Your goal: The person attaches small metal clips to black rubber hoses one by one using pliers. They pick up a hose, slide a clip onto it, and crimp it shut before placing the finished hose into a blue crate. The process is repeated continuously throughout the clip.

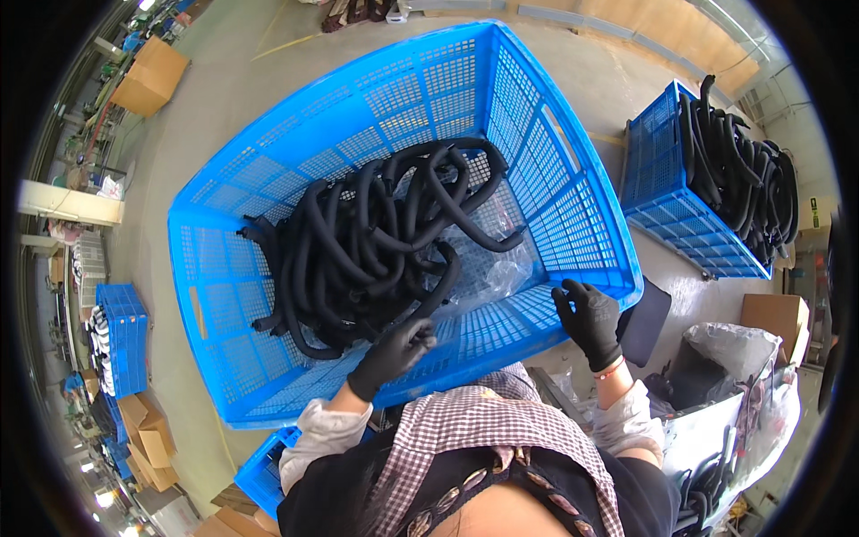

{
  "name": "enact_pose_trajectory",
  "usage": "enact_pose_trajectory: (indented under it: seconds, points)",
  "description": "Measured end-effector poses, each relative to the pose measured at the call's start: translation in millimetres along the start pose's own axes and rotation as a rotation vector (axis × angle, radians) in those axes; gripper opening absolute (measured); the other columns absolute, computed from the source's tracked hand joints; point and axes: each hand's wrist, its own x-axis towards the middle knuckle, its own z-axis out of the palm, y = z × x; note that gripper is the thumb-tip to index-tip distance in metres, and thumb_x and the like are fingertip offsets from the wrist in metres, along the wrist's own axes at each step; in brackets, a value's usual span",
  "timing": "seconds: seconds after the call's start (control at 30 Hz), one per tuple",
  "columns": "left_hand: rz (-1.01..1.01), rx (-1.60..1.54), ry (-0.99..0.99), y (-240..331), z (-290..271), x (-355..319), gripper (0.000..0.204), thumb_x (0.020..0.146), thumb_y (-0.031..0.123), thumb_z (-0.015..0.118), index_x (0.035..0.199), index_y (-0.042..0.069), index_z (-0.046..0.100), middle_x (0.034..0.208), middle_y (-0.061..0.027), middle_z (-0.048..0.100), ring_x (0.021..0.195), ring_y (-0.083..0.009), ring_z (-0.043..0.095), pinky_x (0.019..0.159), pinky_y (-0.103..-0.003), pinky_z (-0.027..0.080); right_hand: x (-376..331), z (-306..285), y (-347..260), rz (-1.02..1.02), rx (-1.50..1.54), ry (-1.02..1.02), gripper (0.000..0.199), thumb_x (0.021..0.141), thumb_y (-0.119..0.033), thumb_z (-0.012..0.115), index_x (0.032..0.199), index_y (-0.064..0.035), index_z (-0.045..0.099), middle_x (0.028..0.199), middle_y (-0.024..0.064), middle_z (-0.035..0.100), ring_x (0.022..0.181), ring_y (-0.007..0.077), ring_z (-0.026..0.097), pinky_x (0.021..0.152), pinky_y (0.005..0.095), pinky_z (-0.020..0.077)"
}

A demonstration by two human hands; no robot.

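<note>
A large blue plastic basket point(199, 380) with lattice walls stands right in front of me. In it lies a tangled heap of black foam tubes point(344, 242), bent and looped over each other, mostly toward its left side. Clear plastic film point(488, 273) covers part of the basket floor beside them. My left hand point(392, 358), in a black glove, is over the near side of the basket, close to the heap; its fingers are loosely bent and empty. At the near right corner is my right hand point(591, 324), also gloved, its fingers bent apart with nothing between them.
A second blue basket point(684, 224) piled with black tubes stands at the right. Below it are a brown carton point(777, 324) and a container holding dark plastic bags point(707, 376). Along the left are a blue crate point(128, 345) and open cartons point(148, 430).
</note>
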Motion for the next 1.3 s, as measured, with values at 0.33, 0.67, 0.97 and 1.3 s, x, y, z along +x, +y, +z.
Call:
enact_pose_trajectory:
  seconds: [0.33, 0.67, 0.97, 1.3]
  points:
    - [-0.008, 0.751, 0.356, -183.0, -11.8, 271.5, 0.041, 0.091, 0.03, 0.063, 0.122, 0.003, 0.059, 0.114, -0.0221, 0.065, 0.108, -0.0402, 0.06, 0.092, -0.046, 0.047, 22.8, 14.4, -8.8, 0.239, -0.052, -0.119, 0.02, 0.081, -0.026, 0.071, 0.091, -0.0077, 0.069, 0.078, 0.0125, 0.066, 0.066, 0.0331, 0.064, 0.057, 0.0423, 0.0487]
    - [-0.418, 0.348, 0.755, -270.1, -11.8, 430.3, 0.076, 0.082, 0.058, 0.062, 0.13, -0.001, 0.053, 0.129, -0.0261, 0.056, 0.122, -0.0402, 0.052, 0.097, -0.045, 0.046, 44.5, 20.7, -15.9, 0.408, -0.164, -0.311, 0.017, 0.081, -0.023, 0.072, 0.092, -0.0102, 0.07, 0.08, 0.0082, 0.068, 0.062, 0.026, 0.064, 0.058, 0.0378, 0.0491]
    - [-0.032, -0.325, 0.654, -143.2, -95.7, 357.6, 0.067, 0.079, 0.028, 0.074, 0.13, -0.006, 0.045, 0.111, -0.02, 0.062, 0.097, -0.0323, 0.062, 0.085, -0.04, 0.05, 39.7, 23.8, -14.8, 0.428, -0.153, -0.309, 0.012, 0.082, -0.021, 0.071, 0.089, -0.011, 0.069, 0.077, 0.0065, 0.068, 0.056, 0.0217, 0.063, 0.055, 0.0355, 0.0487]
    - [-0.236, 0.951, 0.372, -152.7, -96.0, 352.4, 0.082, 0.073, 0.029, 0.075, 0.141, 0.001, 0.037, 0.134, -0.022, 0.051, 0.12, -0.0337, 0.054, 0.095, -0.044, 0.045, 41.0, 19.5, -17.4, 0.397, -0.126, -0.327, 0.014, 0.082, -0.022, 0.072, 0.09, -0.0108, 0.07, 0.079, 0.0063, 0.069, 0.057, 0.022, 0.064, 0.055, 0.0355, 0.0491]
